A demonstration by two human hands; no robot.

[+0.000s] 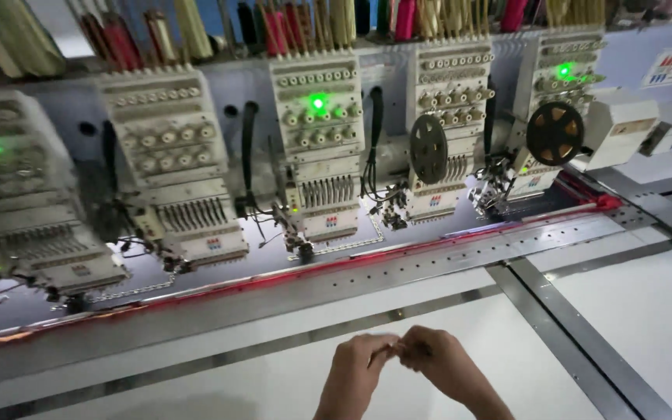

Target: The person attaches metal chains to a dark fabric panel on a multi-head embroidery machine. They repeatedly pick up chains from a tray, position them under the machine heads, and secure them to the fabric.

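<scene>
- Both hands meet at six o'clock: left hand (358,364) and right hand (439,361), fingertips pinched together on something too small to identify.
- White table (445,342) lies beneath them.
- Embroidery heads (316,148) line twelve o'clock.

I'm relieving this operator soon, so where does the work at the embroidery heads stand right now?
Done: nothing finished shows. In hand: left hand and right hand pinch something tiny together, too small to tell, over the white table. Left: the embroidery heads glow green, untouched.

Embroidery heads (320,148), thread cones (274,27)
</scene>
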